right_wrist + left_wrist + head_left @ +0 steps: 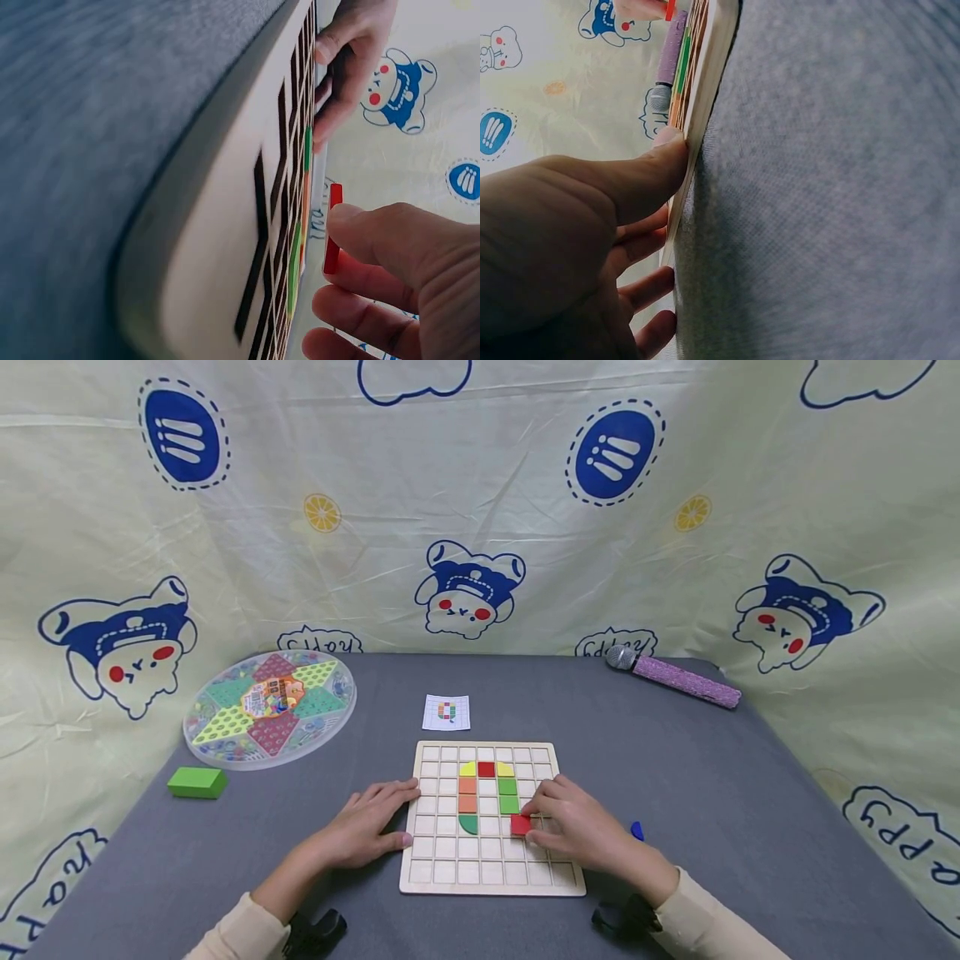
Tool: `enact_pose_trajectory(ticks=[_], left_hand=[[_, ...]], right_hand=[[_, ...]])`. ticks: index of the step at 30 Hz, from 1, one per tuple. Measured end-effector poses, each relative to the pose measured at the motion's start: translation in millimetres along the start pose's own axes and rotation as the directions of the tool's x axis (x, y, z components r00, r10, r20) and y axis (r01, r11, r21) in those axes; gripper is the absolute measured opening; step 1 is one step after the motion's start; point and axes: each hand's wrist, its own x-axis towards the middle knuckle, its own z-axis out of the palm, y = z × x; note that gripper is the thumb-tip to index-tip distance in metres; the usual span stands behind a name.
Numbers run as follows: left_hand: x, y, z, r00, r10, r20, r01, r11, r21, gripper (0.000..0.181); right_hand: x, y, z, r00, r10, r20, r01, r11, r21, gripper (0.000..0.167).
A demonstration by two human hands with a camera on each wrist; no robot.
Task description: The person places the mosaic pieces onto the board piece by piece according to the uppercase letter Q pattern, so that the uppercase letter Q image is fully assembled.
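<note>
A pale wooden grid board (442,870) lies on the grey table. In its squares sit a red tile (486,769), yellow pieces (506,769) at two corners, orange tiles (467,795), green tiles (507,795) and a dark green rounded piece (468,824). My right hand (577,827) pinches a red square tile (333,229) between thumb and fingers, just above the board's right half. My left hand (367,825) rests at the board's left edge; in the left wrist view its thumb and fingertips touch the rim, with the fingers fairly straight.
A small card (446,712) with a printed coloured pattern lies behind the board. At back left are a round star-patterned game board (225,693) and a green block (197,782). A purple microphone (686,682) lies back right, and a blue piece (637,831) beside my right wrist.
</note>
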Motion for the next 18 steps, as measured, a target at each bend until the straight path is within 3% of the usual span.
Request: enact_pose_trajectory(ticks=[8,18], left_hand=[[0.5,-0.9,0.3,1.000,-0.006,0.005,0.006,1.000,0.004,0.060],[0.9,-1.2,0.4,1.000,-0.011,0.007,0.011,1.000,0.003,0.060]], right_hand=[[12.1,-7,10,0.995,-0.096,-0.040,0.095,0.995,-0.013,0.019],[22.8,-14,17,0.994,-0.109,-0.029,0.107,0.993,-0.055,0.018]])
